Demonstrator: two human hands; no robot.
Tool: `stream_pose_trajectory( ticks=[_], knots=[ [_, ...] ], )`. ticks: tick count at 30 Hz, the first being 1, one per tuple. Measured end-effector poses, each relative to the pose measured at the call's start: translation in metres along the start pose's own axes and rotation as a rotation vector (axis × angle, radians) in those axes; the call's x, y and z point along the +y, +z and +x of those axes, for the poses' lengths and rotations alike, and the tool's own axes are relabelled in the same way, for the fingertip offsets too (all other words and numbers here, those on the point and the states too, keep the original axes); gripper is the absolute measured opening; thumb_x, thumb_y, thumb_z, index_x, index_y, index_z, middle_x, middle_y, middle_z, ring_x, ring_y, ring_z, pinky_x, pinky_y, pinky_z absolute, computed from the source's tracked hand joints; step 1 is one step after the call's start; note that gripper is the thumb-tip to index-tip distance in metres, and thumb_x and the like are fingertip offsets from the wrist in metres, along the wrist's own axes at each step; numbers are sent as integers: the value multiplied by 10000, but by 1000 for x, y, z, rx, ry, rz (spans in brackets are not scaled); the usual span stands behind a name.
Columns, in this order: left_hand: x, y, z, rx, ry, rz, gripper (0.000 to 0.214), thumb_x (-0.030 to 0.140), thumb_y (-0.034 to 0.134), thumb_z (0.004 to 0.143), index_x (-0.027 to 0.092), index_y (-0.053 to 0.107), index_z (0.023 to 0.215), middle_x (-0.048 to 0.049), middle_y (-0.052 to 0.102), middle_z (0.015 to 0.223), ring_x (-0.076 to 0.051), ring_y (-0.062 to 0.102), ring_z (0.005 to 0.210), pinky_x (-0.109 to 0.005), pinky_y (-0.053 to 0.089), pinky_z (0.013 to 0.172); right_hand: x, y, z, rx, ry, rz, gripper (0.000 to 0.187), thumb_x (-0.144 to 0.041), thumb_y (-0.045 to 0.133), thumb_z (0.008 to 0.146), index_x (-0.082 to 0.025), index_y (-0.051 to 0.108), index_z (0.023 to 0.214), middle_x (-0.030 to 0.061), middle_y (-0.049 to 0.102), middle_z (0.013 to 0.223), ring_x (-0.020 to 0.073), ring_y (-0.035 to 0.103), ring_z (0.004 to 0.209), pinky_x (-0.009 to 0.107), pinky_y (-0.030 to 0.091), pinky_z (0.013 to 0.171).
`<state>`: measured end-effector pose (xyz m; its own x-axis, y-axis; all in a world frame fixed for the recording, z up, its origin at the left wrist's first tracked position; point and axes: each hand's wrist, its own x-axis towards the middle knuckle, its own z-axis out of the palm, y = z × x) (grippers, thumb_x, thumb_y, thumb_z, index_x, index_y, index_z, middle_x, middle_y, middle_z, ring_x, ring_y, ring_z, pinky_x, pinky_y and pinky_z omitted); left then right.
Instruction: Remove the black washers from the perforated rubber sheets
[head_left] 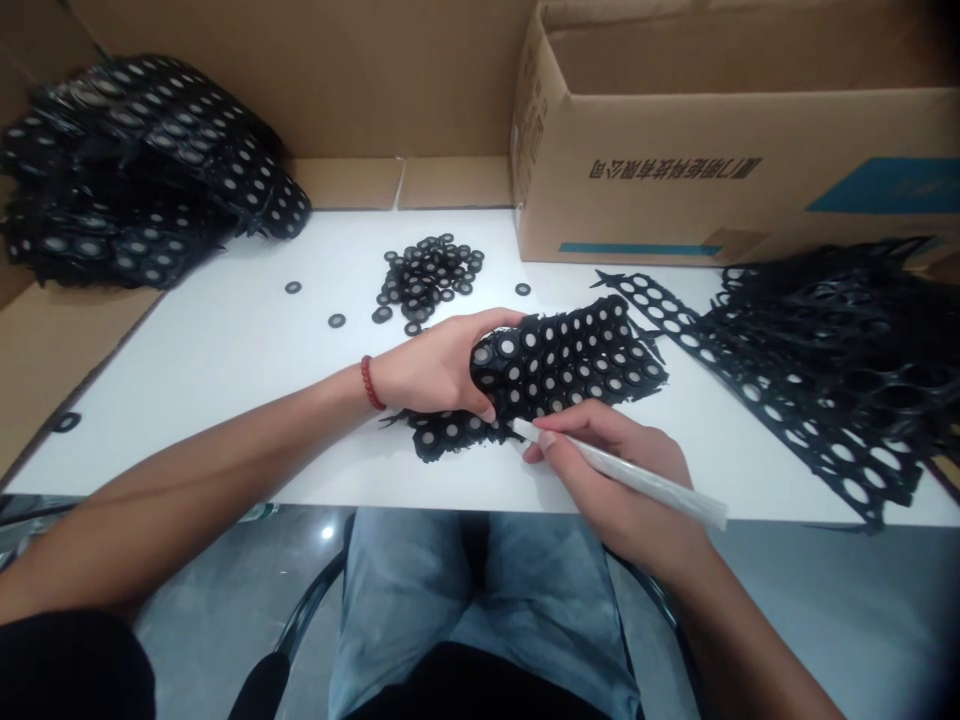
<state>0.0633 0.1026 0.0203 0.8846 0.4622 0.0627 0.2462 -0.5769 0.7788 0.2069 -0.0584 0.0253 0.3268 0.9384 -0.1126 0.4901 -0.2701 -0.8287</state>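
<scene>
The left forearm extends from the lower left across the white table (225, 345), with a red bead bracelet (370, 383) at the wrist. The left hand (439, 365) is positioned back upward. Its thumb and index finger form a C-shaped grip around the left portion of the black sheet (577, 350): index finger along the far side, thumb tip on the near side. The remaining fingers are hidden.

The right forearm enters from the lower right. The right hand (626, 470) pinches a white pen-shaped tool (660, 485) between thumb and index finger. The tool slopes down to the left, its tip at the sheet, just beside the left thumb; tip contact cannot be confirmed.

The sheet, fitted with rows of light-centred discs, is located at the table's near middle. A pile of loose black rings (427, 275) lies beyond the left hand. Perforated black strips (840, 350) lie to the right, before the carton (637, 180).
</scene>
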Motion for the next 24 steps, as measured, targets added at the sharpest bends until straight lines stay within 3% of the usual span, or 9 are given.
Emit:
stream_pose_trajectory(
  ticks=[7,13,20,24],
  knots=[
    [-3,1,0,28,-43,1,892,285,848,473,142,473,1270,-122,531,1313,-291,500,1207,-439,354,1071,5,2,2,-21,-193,-116,115,-243,569,797,-262,681,776,-50,714,745,152,640,685,264,450,650],
    [-3,0,2,19,-51,4,904,312,840,482,136,459,1284,-133,512,1331,-296,489,1217,-428,344,1074,2,-2,6,-111,-17,57,126,-250,569,793,-239,682,740,-37,718,729,142,631,666,237,446,578],
    [7,-13,5,-120,-54,71,826,286,776,547,190,447,1299,-91,528,1324,-283,511,1186,-384,387,1019,9,-11,5,97,13,202,87,-276,589,786,-217,628,734,9,713,665,179,645,671,274,463,584],
    [13,-12,10,-151,-156,140,921,433,776,538,171,405,1339,-111,524,1332,-290,525,1168,-351,415,958,10,-15,4,115,8,190,82,-278,592,776,-219,622,727,14,714,668,188,652,681,293,483,624]
  ],
)
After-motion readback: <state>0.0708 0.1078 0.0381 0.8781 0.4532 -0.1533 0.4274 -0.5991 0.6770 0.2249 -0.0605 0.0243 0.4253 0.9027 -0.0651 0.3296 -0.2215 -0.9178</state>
